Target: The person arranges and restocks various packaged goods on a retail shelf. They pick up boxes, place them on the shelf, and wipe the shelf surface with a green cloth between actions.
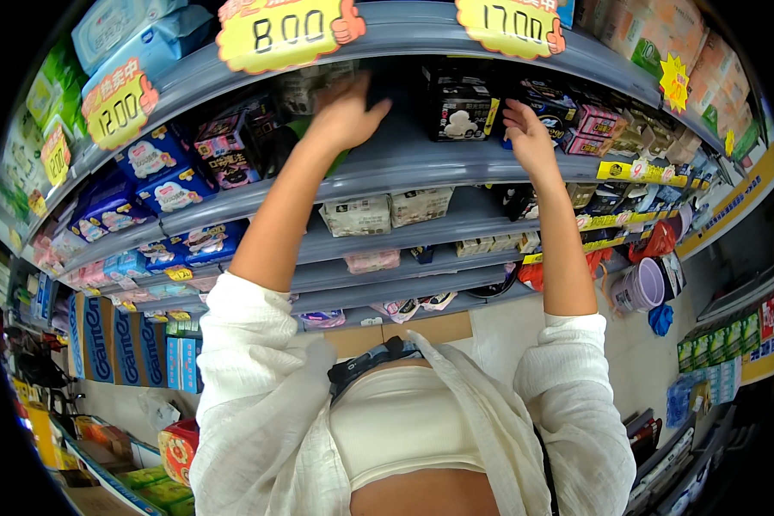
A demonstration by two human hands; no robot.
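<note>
Both arms reach to an upper level of a grey store shelf point(400, 161). My left hand point(348, 119), blurred, is spread over the shelf board with nothing seen in it; a pale package point(300, 90) and something green lie behind and beside it. My right hand point(525, 132) is at the left edge of dark blue and black packs point(555, 106), fingers bent; whether it touches them cannot be told. Between the hands, nearer the right one, a black pack with a white cloud-like print point(461, 109) stands upright.
Pink and black boxes point(229, 148) and blue packs point(168, 168) stand at the left. Pale packs point(358, 216) lie one level lower. The upper shelf edge carries yellow price tags point(290, 32). A lilac bucket point(638, 284) stands at the right; cartons point(116, 342) are at the lower left.
</note>
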